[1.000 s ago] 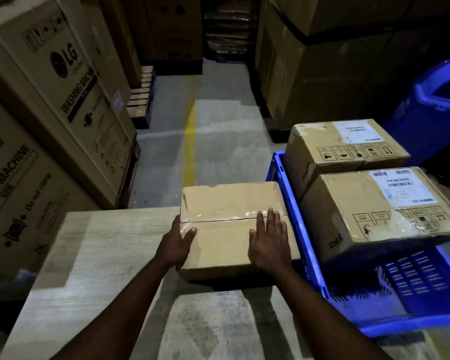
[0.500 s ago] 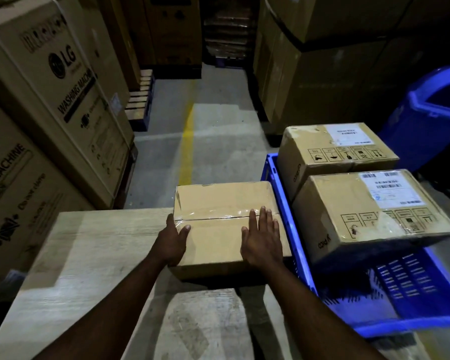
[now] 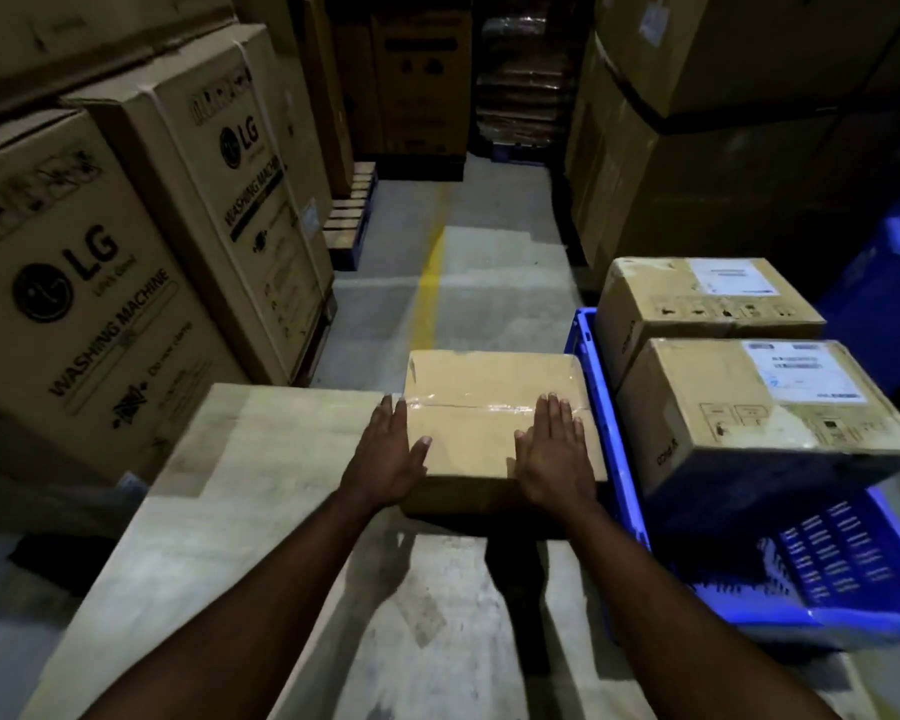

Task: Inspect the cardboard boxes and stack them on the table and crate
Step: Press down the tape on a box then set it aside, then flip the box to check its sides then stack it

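The left hand (image 3: 391, 459) presses straight fingers against the left side of the taped box (image 3: 489, 392), thumb on top, and the right hand (image 3: 554, 449) lies flat and open on the top near its right edge; neither grips anything. The box stands at centre frame on the desk (image 3: 261, 459), just beside the wall of the blue crate (image 3: 601, 407), which holds two labelled boxes (image 3: 759, 407) at right of frame. The cardboard looks stiff and square, probably light, with a slick tape seam: take hold at the two opposite side walls, low down, not on the tape.
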`<action>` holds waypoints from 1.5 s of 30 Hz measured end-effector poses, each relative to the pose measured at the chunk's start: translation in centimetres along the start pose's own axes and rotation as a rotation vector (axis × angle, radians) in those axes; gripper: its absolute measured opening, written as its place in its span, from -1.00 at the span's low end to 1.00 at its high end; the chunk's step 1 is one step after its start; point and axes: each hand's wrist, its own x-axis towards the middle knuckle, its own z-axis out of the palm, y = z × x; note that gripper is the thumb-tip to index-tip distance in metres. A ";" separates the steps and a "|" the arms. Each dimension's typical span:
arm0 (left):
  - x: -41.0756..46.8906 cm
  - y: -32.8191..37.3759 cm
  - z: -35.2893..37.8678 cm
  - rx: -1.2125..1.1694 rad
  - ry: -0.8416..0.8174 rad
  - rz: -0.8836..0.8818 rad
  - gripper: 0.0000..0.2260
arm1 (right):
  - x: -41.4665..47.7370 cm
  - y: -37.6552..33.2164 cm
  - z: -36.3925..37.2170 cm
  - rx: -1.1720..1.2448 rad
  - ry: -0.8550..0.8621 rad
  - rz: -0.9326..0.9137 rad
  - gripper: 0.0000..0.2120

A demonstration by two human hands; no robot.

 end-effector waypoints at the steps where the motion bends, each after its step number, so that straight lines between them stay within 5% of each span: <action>1: -1.0 -0.4 -0.2 -0.015 0.013 -0.003 -0.30 | -0.7 -0.3 0.0 0.012 0.004 -0.007 -0.35; 12: -17.2 -7.2 -1.0 -0.122 0.072 -0.082 -0.31 | -14.0 -7.4 1.1 -0.002 -0.049 -0.193 -0.40; 28: -48.2 -12.0 8.4 -0.387 0.122 -0.562 -0.40 | -36.7 -12.0 7.3 -0.136 -0.428 -0.583 -0.41; 35: -60.5 -9.6 11.1 -0.411 0.219 -0.815 -0.26 | -44.5 -14.2 10.4 -0.085 -0.578 -0.823 -0.39; 45: -74.9 -9.8 16.0 -0.519 0.400 -1.172 -0.20 | -54.5 -17.7 16.5 -0.141 -0.773 -1.041 -0.17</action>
